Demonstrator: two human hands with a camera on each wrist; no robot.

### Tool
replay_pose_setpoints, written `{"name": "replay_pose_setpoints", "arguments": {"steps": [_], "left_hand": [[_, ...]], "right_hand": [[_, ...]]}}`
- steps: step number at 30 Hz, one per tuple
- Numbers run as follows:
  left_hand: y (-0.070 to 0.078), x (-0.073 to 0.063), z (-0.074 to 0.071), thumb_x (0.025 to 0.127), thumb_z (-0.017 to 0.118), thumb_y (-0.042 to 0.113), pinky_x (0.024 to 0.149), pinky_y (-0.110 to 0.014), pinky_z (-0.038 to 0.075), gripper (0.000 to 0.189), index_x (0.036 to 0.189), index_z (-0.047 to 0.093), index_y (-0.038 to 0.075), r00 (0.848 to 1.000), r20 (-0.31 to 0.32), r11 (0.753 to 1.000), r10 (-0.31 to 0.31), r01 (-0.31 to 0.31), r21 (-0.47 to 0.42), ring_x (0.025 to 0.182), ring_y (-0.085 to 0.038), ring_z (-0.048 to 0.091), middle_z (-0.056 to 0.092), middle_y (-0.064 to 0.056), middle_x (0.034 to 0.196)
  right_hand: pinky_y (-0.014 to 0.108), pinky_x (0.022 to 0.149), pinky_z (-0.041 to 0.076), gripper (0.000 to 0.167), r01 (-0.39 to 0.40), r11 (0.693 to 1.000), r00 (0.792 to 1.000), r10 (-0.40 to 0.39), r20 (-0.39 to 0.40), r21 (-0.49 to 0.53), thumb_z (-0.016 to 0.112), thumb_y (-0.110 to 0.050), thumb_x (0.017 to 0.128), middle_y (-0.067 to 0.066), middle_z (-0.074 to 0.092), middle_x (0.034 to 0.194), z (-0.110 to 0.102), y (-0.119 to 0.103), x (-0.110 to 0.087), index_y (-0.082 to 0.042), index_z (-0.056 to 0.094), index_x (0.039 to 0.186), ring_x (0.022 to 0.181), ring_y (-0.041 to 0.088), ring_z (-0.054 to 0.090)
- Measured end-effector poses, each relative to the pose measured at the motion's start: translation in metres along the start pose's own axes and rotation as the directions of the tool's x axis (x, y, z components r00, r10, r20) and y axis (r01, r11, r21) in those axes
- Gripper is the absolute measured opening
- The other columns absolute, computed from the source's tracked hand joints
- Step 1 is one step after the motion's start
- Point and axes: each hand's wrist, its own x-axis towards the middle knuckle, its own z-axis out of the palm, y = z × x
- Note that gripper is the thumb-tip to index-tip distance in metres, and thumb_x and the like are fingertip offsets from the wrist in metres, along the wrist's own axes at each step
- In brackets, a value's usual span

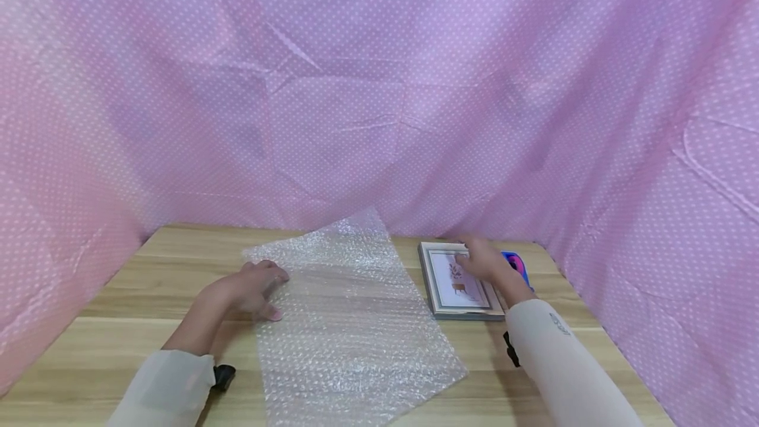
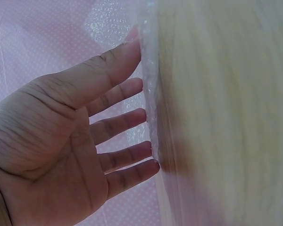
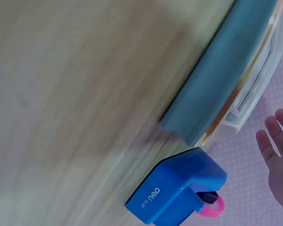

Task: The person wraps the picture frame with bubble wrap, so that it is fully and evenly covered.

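A sheet of clear bubble wrap lies flat on the wooden table, slanting from the back toward the front edge. My left hand rests at its left edge. In the left wrist view, the thumb and spread fingertips touch the bubble wrap with the fingers nearly straight. To the right of the sheet is a picture frame with a plant print, a pale front and grey-blue sides. Over its upper right part hovers my right hand, fingers extended and apart from the frame in the right wrist view.
A blue tape dispenser with a pink hub stands just right of the picture frame, partly behind my right hand in the head view. Pink dotted cloth hangs behind the table and along both sides.
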Motion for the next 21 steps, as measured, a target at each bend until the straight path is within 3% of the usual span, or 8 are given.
{"name": "replay_pose_setpoints", "arguments": {"steps": [9,14,21], "left_hand": [[-0.001,0.002,0.001,0.072,0.091,0.035,0.099,-0.072,0.044,0.075,0.137,0.061,0.012,1.000,0.003,1.000,-0.003,0.003,-0.006,0.132,-0.049,0.041,0.046,-0.020,0.149],[-0.001,0.001,-0.001,0.072,0.091,0.035,0.098,-0.073,0.044,0.076,0.138,0.061,0.012,1.000,0.015,1.000,-0.015,0.015,-0.016,0.133,-0.049,0.039,0.044,-0.021,0.150],[0.000,0.001,-0.002,0.072,0.092,0.035,0.100,-0.071,0.044,0.076,0.137,0.061,0.012,1.000,0.017,1.000,-0.018,0.018,-0.025,0.133,-0.047,0.040,0.046,-0.019,0.149]], "right_hand": [[0.064,0.112,0.037,0.054,-0.075,0.994,0.997,0.077,-0.027,0.075,0.064,-0.008,0.095,0.034,0.051,0.141,-0.002,0.016,0.004,0.013,0.048,0.142,0.134,0.052,0.046],[0.064,0.110,0.039,0.052,-0.040,0.993,0.997,0.047,-0.054,0.112,0.066,-0.005,0.093,0.034,0.053,0.139,0.001,0.030,0.009,0.012,0.050,0.140,0.131,0.052,0.048],[0.064,0.104,0.046,0.054,-0.086,0.979,0.996,0.087,0.003,0.187,0.063,-0.006,0.097,0.036,0.051,0.140,0.001,0.041,0.016,0.012,0.045,0.144,0.126,0.055,0.052]]}}
